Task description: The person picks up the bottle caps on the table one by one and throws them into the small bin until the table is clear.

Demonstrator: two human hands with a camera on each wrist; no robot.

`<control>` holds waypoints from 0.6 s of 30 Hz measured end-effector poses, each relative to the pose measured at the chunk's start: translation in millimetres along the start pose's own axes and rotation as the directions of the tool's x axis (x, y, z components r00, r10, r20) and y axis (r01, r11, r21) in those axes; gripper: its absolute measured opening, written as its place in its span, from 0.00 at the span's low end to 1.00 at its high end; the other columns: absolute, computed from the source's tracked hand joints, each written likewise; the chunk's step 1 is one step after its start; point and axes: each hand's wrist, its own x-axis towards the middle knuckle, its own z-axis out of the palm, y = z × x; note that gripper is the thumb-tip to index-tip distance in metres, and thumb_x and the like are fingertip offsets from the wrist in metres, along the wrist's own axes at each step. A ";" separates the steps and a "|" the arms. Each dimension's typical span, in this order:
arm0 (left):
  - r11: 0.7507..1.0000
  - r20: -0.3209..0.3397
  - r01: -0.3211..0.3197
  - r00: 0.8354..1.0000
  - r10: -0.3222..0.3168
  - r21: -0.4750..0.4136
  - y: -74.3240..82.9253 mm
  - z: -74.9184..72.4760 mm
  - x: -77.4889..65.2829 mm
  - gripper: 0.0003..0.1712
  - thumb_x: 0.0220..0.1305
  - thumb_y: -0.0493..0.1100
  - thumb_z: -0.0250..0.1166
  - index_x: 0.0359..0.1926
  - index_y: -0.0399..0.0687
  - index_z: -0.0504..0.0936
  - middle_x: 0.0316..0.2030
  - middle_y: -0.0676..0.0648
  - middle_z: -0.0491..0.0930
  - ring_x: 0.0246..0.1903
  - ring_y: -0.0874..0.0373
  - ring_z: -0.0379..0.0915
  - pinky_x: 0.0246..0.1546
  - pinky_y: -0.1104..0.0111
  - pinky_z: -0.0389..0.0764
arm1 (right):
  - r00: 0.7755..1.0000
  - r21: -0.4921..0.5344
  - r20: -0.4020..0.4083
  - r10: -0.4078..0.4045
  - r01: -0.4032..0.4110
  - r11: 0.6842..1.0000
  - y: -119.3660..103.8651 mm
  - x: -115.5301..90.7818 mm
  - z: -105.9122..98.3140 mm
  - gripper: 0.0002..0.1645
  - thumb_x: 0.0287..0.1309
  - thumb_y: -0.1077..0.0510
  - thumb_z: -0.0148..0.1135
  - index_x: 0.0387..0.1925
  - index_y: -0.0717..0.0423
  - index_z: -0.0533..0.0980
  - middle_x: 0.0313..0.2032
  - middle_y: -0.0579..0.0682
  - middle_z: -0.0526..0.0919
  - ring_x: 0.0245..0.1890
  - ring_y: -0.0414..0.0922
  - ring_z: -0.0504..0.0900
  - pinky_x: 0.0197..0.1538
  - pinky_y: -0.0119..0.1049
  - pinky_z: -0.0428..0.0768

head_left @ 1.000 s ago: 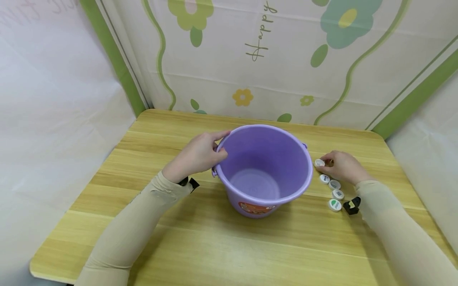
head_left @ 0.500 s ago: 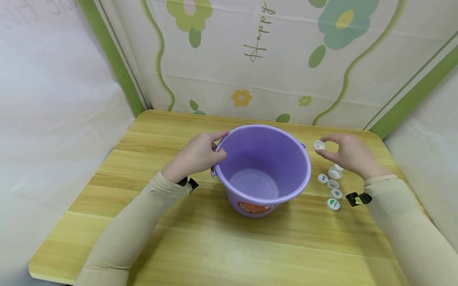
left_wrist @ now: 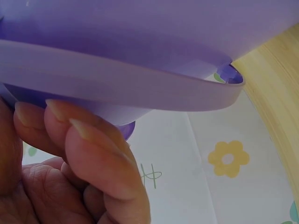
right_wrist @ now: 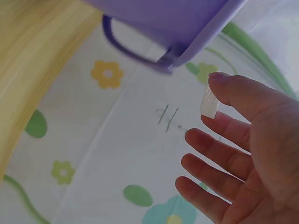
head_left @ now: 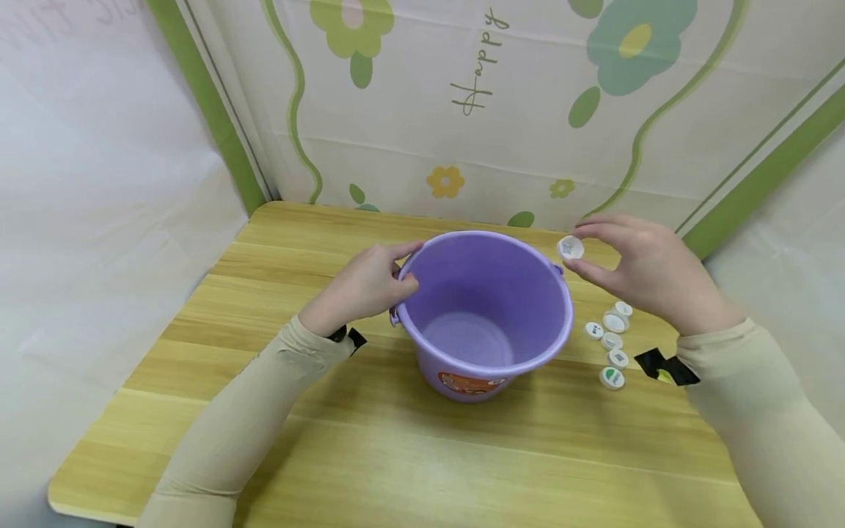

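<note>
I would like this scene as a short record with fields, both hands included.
Left grip: left hand holding the rim of the purple bucket
Right grip: right hand pinching a white cap
Cap position: raised, outside the bucket
Other caps: six, on the wooden table, right of the bucket
Backdrop: flowered cloth

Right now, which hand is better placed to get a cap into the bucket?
Right, most likely: the right hand pinches a white cap near the purple bucket, and other caps lie on that side. The left hand is busy holding its opposite side.
</note>
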 end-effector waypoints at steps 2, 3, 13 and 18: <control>1.000 0.001 -0.001 1.000 0.001 -0.001 -0.9 -0.5 0.0 0.38 0.60 0.39 0.55 0.74 0.45 0.64 0.15 0.47 0.76 0.11 0.56 0.72 0.11 0.70 0.66 | 0.999 0.011 -0.017 -0.050 0.050 0.999 -9.5 4.3 0.0 0.24 0.41 0.59 0.79 0.44 0.62 0.83 0.44 0.56 0.84 0.46 0.55 0.82 0.49 0.51 0.78; 1.000 0.002 -0.002 1.000 0.002 -0.004 -1.4 -0.6 0.1 0.38 0.60 0.39 0.55 0.74 0.45 0.64 0.15 0.47 0.76 0.11 0.56 0.72 0.11 0.70 0.67 | 0.997 0.015 -0.022 -0.072 0.073 0.997 -13.8 5.9 0.4 0.24 0.40 0.59 0.79 0.43 0.62 0.83 0.44 0.56 0.84 0.46 0.55 0.82 0.49 0.51 0.78; 1.000 -0.005 -0.021 1.000 0.021 -0.001 -0.4 1.5 1.8 0.38 0.59 0.38 0.55 0.73 0.44 0.64 0.12 0.49 0.70 0.10 0.58 0.68 0.11 0.71 0.66 | 0.977 0.084 -0.023 -0.213 0.215 0.973 -47.0 7.0 7.3 0.34 0.63 0.34 0.56 0.44 0.60 0.84 0.50 0.57 0.83 0.57 0.58 0.77 0.54 0.54 0.78; 1.000 -0.013 -0.022 1.000 0.022 0.001 0.2 1.3 1.2 0.38 0.59 0.38 0.55 0.73 0.44 0.65 0.11 0.50 0.69 0.09 0.58 0.68 0.10 0.71 0.65 | 0.963 0.120 -0.015 -0.269 0.269 0.956 -61.2 5.0 12.0 0.24 0.49 0.51 0.75 0.46 0.59 0.83 0.52 0.57 0.83 0.58 0.59 0.77 0.56 0.54 0.77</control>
